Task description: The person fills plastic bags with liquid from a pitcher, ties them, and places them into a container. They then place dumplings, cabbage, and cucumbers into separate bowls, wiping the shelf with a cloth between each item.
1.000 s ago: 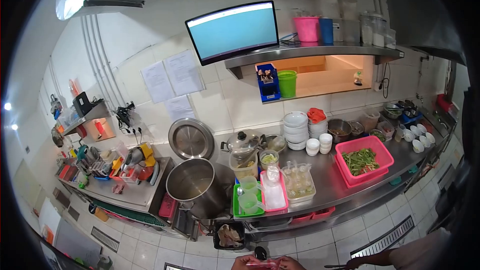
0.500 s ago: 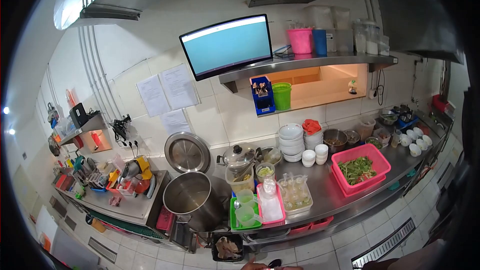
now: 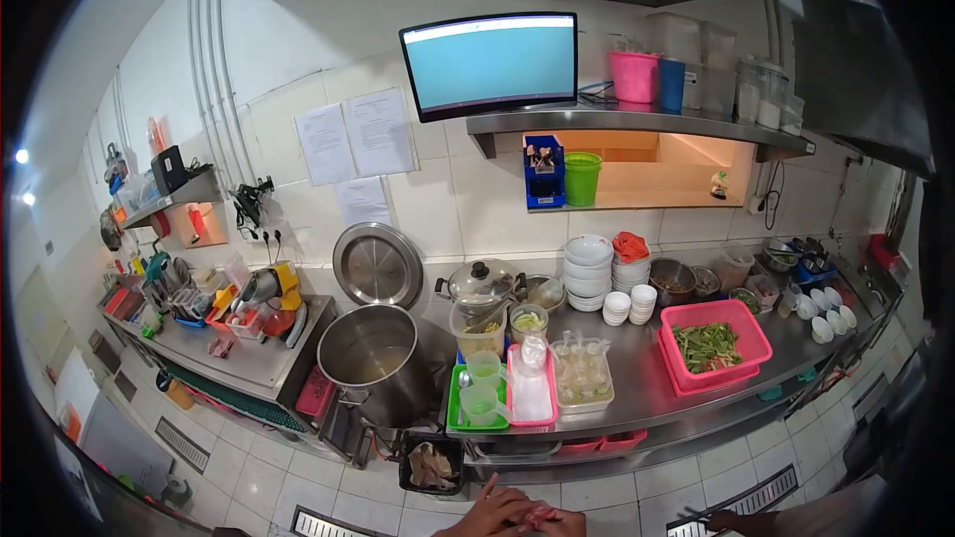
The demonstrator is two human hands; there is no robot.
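Observation:
At the bottom edge, my left hand [image 3: 495, 512] and my right hand [image 3: 559, 521] are together in front of my body. A finger of the left hand points up, while the others bend toward the right hand. My right hand is closed. A small reddish patch shows between the hands; I cannot make out what it is. Beyond them on the floor stands a black bin [image 3: 432, 465] with crumpled brown scraps. The steel counter [image 3: 637, 408] holds a green tray [image 3: 461, 420] with clear measuring jugs, a pink tray [image 3: 532, 400] and a clear tub of filled bags [image 3: 583, 373].
A large steel pot [image 3: 370, 363] stands left of the counter. Pink basins of cut greens [image 3: 712, 348] sit to the right, near stacked white bowls [image 3: 587, 278]. Another person's arm [image 3: 826, 517] enters at lower right. Floor drains [image 3: 333, 522] lie below.
My view has tilted down, so the scene sits higher. My hands have risen further into view and are now close together. More of the other person's arm shows.

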